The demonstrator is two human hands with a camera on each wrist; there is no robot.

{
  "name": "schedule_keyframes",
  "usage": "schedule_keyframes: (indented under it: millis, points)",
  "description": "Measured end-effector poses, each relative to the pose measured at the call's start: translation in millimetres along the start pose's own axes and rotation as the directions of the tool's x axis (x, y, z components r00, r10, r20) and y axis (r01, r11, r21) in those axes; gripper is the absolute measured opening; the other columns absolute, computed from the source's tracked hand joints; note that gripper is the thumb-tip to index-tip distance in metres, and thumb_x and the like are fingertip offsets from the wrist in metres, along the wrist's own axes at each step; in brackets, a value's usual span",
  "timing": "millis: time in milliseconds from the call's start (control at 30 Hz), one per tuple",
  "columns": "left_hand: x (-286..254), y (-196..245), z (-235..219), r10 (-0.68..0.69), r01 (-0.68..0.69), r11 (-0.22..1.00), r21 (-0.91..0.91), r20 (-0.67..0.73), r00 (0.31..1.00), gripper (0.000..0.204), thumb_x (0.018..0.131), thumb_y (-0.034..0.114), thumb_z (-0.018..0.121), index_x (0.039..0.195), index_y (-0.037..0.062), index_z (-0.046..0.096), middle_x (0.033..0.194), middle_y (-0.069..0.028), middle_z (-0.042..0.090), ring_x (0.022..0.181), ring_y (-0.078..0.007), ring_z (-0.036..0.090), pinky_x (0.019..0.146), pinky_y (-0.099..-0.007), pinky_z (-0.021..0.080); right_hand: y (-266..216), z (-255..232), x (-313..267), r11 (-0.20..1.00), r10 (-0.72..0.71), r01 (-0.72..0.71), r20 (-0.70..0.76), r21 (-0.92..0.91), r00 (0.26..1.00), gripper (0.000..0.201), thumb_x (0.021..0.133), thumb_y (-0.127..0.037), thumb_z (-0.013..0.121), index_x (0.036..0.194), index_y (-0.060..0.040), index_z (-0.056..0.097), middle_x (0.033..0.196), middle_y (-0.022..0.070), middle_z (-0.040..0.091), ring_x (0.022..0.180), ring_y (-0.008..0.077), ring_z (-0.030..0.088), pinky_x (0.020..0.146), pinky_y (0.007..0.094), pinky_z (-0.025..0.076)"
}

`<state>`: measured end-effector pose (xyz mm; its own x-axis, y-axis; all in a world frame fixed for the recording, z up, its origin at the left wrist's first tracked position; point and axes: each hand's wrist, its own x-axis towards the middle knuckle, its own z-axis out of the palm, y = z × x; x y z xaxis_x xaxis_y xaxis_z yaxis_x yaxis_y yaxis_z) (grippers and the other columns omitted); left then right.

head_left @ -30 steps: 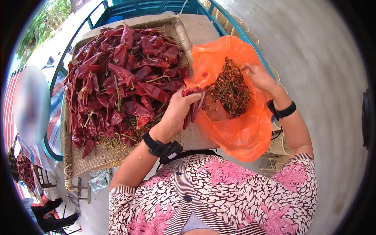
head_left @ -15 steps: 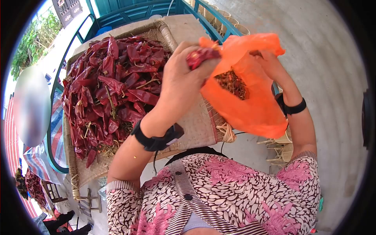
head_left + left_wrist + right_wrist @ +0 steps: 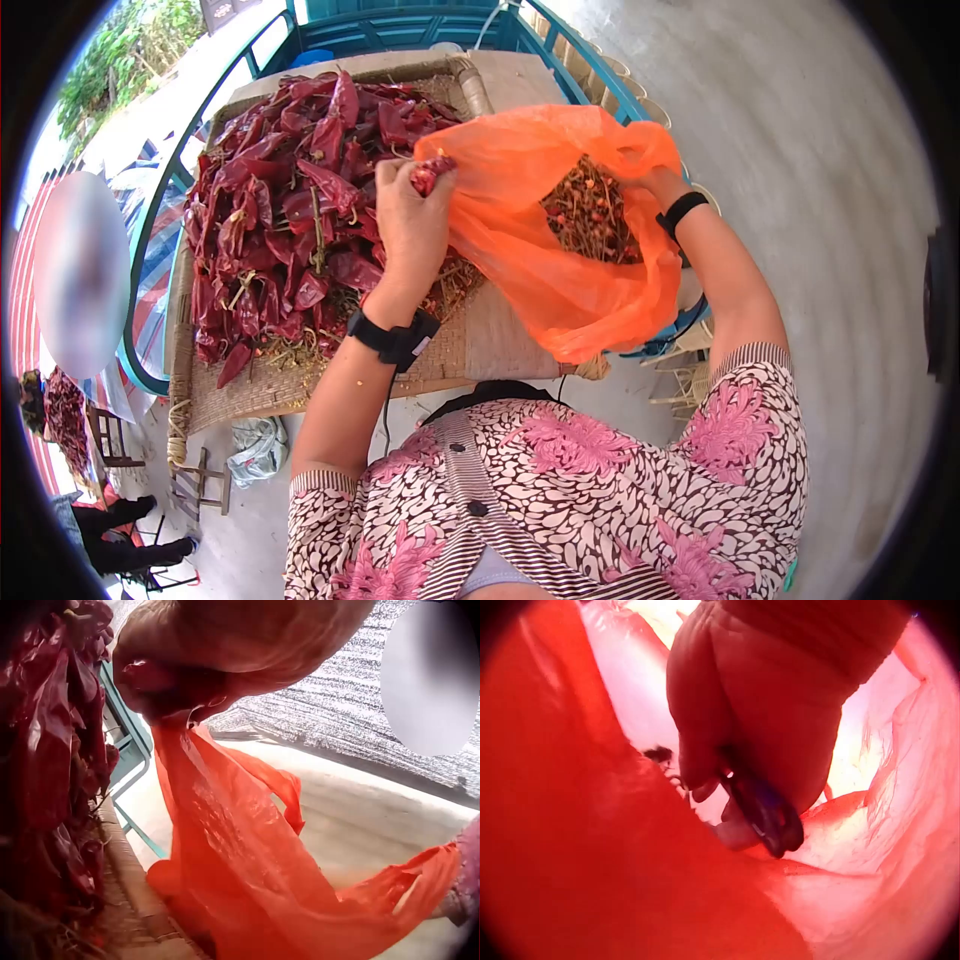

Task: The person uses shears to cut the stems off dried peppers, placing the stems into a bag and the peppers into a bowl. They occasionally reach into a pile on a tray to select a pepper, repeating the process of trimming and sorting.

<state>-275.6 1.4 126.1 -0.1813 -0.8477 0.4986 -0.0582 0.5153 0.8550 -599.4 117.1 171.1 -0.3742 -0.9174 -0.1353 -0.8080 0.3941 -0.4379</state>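
Observation:
My left hand (image 3: pixel 412 222) holds a crumpled red chili (image 3: pixel 432 174) and grips the left edge of an orange plastic bag (image 3: pixel 530 290). In the left wrist view the bag (image 3: pixel 232 847) hangs from the curled left hand (image 3: pixel 240 645). Inside the open bag lie many dried stems with red bits (image 3: pixel 588 210). My right hand (image 3: pixel 658 184) is at the bag's right side, partly covered by orange plastic. The right wrist view shows the right hand (image 3: pixel 769 697) within the bag, its fingers round a small dark shiny object (image 3: pixel 769 817) that I cannot identify.
A large heap of dried red chilies (image 3: pixel 290 200) fills a woven tray (image 3: pixel 215 405) on the left. Teal rails (image 3: pixel 625 100) run around the cart. Stacked baskets (image 3: pixel 690 385) stand on the right, and a clear plastic bag (image 3: pixel 258 450) lies on the floor.
My left hand has moved left and down from its raised position, drawing the bag's left edge toward the heap. My right hand now sits behind the plastic, and the bag's mouth is spread wider.

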Motion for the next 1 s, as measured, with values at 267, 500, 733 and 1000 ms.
schedule_keyframes:
  millis: [267,500,733,1000]
  points:
    - [3.3,12.2,-4.0,-0.082,0.072,0.979,0.191,0.045,0.996,0.027,0.082,0.021,0.07,0.099,0.0004,0.063,0.106,-0.0111,0.056,0.09,-0.0332,0.062,0.076,-0.0411,0.05,-99.8,-7.0,-64.5,0.575,0.066,0.448,0.585,-0.684,0.808,0.032,0.088,-0.013,0.056,0.118,-0.0037,0.059,0.101,0.0137,0.068,0.096,0.0257,0.066,0.079,0.0378,0.052]
    - [4.2,2.2,19.3,-0.032,-0.092,0.885,0.457,0.256,0.966,0.027,0.076,0.012,0.072,0.099,0.0006,0.061,0.105,-0.0125,0.054,0.095,-0.0324,0.061,0.076,-0.0409,0.053,-54.7,-45.9,41.6,0.714,-0.31,-0.149,0.5,0.684,0.809,0.033,0.097,-0.022,0.054,0.123,-0.0022,0.056,0.108,0.0152,0.067,0.097,0.0228,0.066,0.076,0.0343,0.054]
    - [-25.0,4.6,4.5,0.371,-0.424,0.899,0.104,0.329,0.868,0.031,0.068,-0.001,0.072,0.096,0.0034,0.059,0.12,-0.0157,0.056,0.112,-0.0371,0.051,0.094,-0.0417,0.044,42.0,54.4,150.7,0.745,0.157,-0.139,0.031,0.652,0.987,0.019,0.092,-0.012,0.052,0.108,-0.0043,0.059,0.097,0.0086,0.066,0.083,0.0206,0.064,0.073,0.0362,0.051]
    - [-91.6,32.7,-112.6,-0.129,0.267,0.949,-0.165,0.57,0.812,0.039,0.079,-0.004,0.07,0.116,0.0036,0.059,0.108,-0.006,0.063,0.1,-0.0127,0.06,0.089,-0.0251,0.045,-119.1,-18.0,48.4,0.712,-0.296,0.407,0.281,-0.572,0.913,0.025,0.096,-0.023,0.048,0.091,-0.0011,0.06,0.076,0.0054,0.06,0.072,0.0158,0.059,0.064,0.0353,0.047]
